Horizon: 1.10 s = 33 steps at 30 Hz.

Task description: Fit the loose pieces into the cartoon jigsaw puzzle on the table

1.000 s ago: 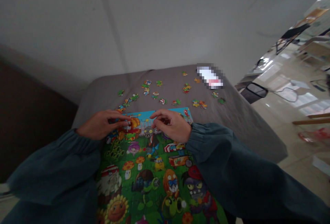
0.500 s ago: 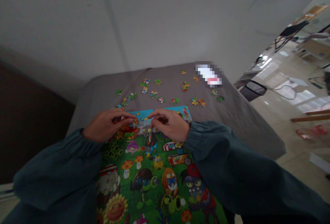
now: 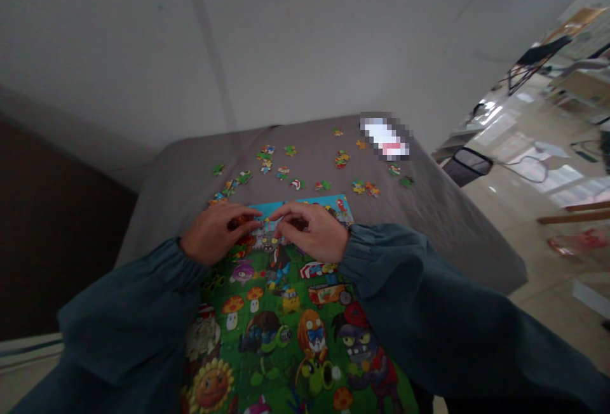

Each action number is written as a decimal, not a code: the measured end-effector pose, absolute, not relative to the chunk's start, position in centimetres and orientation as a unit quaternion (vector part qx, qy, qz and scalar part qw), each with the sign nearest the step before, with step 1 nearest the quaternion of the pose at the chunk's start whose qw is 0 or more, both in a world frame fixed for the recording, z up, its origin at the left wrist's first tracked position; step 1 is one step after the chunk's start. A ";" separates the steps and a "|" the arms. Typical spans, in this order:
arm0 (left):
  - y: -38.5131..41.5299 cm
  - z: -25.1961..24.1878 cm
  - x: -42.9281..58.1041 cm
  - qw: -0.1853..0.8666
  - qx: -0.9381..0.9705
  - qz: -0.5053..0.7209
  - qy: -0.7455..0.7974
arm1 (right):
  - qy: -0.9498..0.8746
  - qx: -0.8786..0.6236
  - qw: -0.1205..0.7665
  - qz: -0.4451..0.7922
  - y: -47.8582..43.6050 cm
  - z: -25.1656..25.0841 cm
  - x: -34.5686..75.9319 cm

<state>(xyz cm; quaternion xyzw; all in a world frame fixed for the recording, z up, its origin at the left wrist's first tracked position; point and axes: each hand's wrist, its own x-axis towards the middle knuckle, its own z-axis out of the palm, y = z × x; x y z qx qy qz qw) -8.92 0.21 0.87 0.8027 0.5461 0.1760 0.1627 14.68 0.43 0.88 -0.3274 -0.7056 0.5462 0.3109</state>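
A cartoon jigsaw puzzle point(image 3: 267, 312) with plants and zombies on a green ground lies in front of me, blue along its far edge. Over its upper left part is my left hand point(image 3: 220, 231), thumb and fingers drawn together in a pinch. My right hand point(image 3: 314, 233) rests over the upper middle, its thumb and fingertips likewise closed. The two sets of fingertips are close, with a small gap between them. Whatever either pinch holds is too small or hidden to make out. Loose puzzle pieces point(image 3: 243, 177) lie just beyond my left hand.
Several more loose pieces, among them a red-and-white piece point(image 3: 297, 184) and an orange piece point(image 3: 372, 190), are scattered over the grey cloth point(image 3: 429, 230). A blurred-out bright object point(image 3: 385, 138) lies at the far right corner. Behind the table stands a pale wall point(image 3: 295, 39).
My left hand has moved right across the top of the puzzle, nearer to my right hand. The right hand has hardly moved, and the loose pieces stay where they were.
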 end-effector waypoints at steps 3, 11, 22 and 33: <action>0.2 0.7 -8.8 0.160 0.806 0.179 0.541 | -0.706 -0.325 0.314 0.545 0.4 0.9 14.7; 0.5 0.0 -9.2 0.175 0.804 0.184 0.538 | -0.709 -0.327 0.304 0.545 0.4 1.2 14.9; 0.3 0.3 -8.9 0.178 0.815 0.171 0.525 | -0.715 -0.372 0.375 0.457 3.3 2.9 17.4; 0.4 0.8 -9.6 0.139 0.821 0.164 0.529 | -0.780 -0.530 0.298 0.145 11.8 1.0 25.2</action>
